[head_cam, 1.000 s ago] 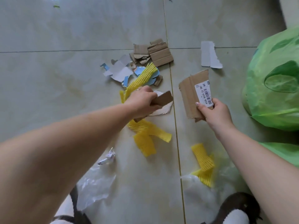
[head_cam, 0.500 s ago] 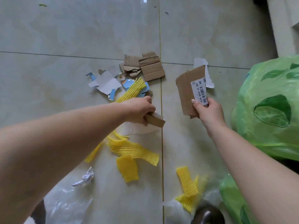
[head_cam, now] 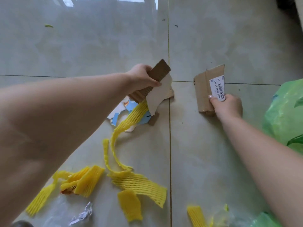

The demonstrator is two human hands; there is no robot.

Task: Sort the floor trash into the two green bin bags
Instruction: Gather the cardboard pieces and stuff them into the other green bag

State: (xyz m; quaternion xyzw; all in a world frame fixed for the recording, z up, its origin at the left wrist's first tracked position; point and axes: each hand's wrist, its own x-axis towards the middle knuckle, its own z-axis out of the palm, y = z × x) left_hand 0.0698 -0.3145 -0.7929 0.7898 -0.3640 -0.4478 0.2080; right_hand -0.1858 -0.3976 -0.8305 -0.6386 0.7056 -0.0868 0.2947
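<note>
- The left hand (head_cam: 141,79) is gripping a corrugated cardboard strip (head_cam: 154,79) together with a white card scrap (head_cam: 158,95), fingers curled round them, held above the litter pile on the floor (head_cam: 98,46).
- The right hand (head_cam: 227,105) is pinching the labelled cardboard piece (head_cam: 206,89) at its lower corner, thumb on the barcode sticker (head_cam: 218,87); the piece is standing upright with its long axis running up and away from the grip.
- The green bin bag (head_cam: 285,115) is lying at the right edge of the view, just beyond the right hand; that hand is clearly the nearer one, while the left would be needing to cross the tile seam to reach it.
- A second patch of green plastic (head_cam: 265,220) is showing at the lower right corner; whether it is the other bag's mouth I cannot tell.
- Yellow foam netting (head_cam: 137,184), a crumpled foil scrap (head_cam: 82,215) and blue and white paper bits (head_cam: 118,115) are lying on the floor below the left forearm, not yet sorted.
- Judging from this, both cardboard loads are probably heading rightward to the bag.
</note>
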